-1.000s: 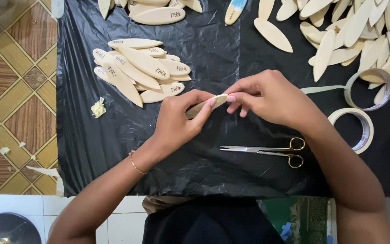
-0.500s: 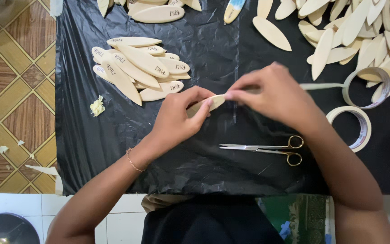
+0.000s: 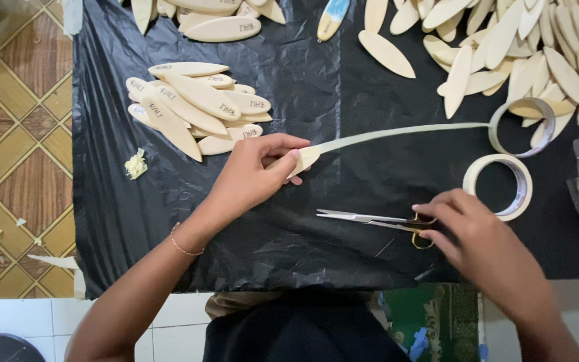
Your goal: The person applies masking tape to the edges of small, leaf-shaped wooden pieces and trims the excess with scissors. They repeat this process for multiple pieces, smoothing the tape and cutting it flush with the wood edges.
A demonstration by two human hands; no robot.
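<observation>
- Wood, pale and leaf-shaped: the left hand (image 3: 252, 175) holds one small wooden piece (image 3: 305, 159) with its fingers (image 3: 288, 161) closed around it, thumb on top.
- A strip of tape (image 3: 397, 135) is stuck to that piece. The strip runs long and straight, up and to the right, to the tape roll (image 3: 523, 127) standing on its edge.
- So the tape's long line goes from the left hand out toward the right side of the black plastic sheet (image 3: 316, 80).
- The scissors (image 3: 376, 220) lie flat just below that strip. Their blades point left and their gold handles sit at the right end.
- The right hand (image 3: 484, 249) is on those handles. Its fingers (image 3: 437, 208) curl over the gold loops and touch them, but I cannot tell if they are through the loops or have a real grip.
- The right hand is the nearer one to the scissors. The left hand is a bit away from the blade tips, up and to the left.
- The stretched strip lies above the blades, nearly side by side with them, not across them.
- A second tape roll (image 3: 498, 186) lies flat just above the right hand.
- A pile of marked wooden pieces (image 3: 196, 107) sits beside the left hand, and many more plain pieces (image 3: 517, 47) lie at the top right.
</observation>
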